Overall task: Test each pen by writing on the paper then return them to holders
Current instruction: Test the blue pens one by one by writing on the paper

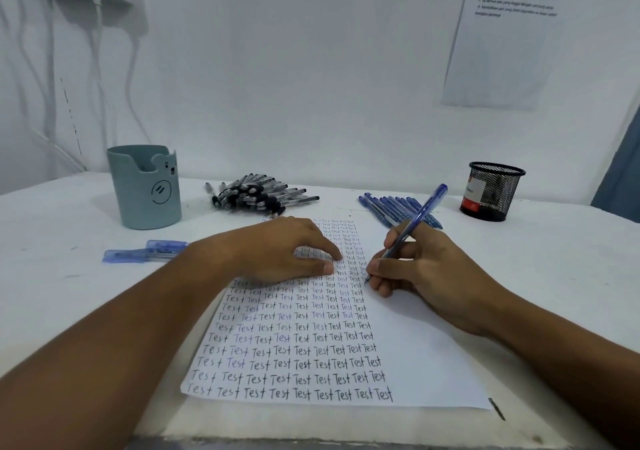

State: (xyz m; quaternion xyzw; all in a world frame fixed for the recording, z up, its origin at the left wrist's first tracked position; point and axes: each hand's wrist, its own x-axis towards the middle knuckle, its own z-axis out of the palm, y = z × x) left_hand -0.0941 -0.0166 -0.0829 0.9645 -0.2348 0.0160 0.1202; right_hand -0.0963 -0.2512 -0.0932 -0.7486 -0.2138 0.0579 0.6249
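Pinching a blue pen (pixel 414 228) between curled thumb and fingers, the right hand (pixel 427 269) sets its tip on the paper (pixel 415 345), at the edge of the rows of "Test"; just left of those fingers the left hand (pixel 282 249) presses the sheet with fingers spread and holds nothing; beyond the right fingertips lie loose blue pens (pixel 388 207) and a black mesh holder (pixel 493 191); beyond the left, a heap of black pens (pixel 258 193) and a teal bear holder (pixel 147 186); what seem two capped pens (pixel 145 250) lie by the left wrist.
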